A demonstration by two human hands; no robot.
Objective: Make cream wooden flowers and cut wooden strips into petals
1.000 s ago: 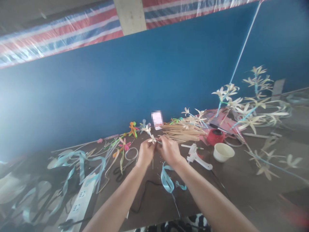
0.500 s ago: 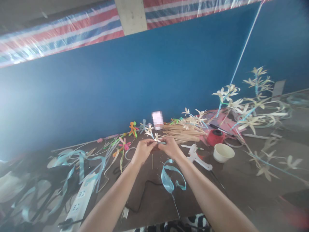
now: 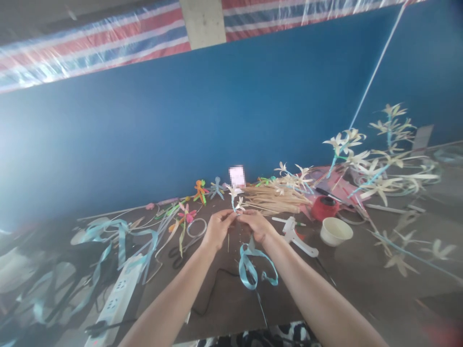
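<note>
At the middle of the table my left hand (image 3: 218,230) and my right hand (image 3: 256,225) meet, fingertips pinched together. Between them they hold an artificial flower stem (image 3: 233,203), with small cream-white flowers above the fingers and light blue wrapping on its stalk. My left fingers are closed on the stalk's lower part. My right fingers pinch at the same spot; whether they grip stalk or ribbon is hidden. A light blue ribbon (image 3: 247,274) loops below my right hand, its upper end running up toward those fingers.
Right of my hands lie a white glue gun (image 3: 296,238), a cream bowl (image 3: 336,231) and a red tape roll (image 3: 324,207). Dried strips (image 3: 271,198) and finished flower stems (image 3: 374,180) lie behind. Scissors (image 3: 176,258) and a power strip (image 3: 115,299) are on the left.
The flower stem has turned from leaning left to nearly upright. My right fingers have shifted and curled in closer to my left ones. The view has tilted slightly.
</note>
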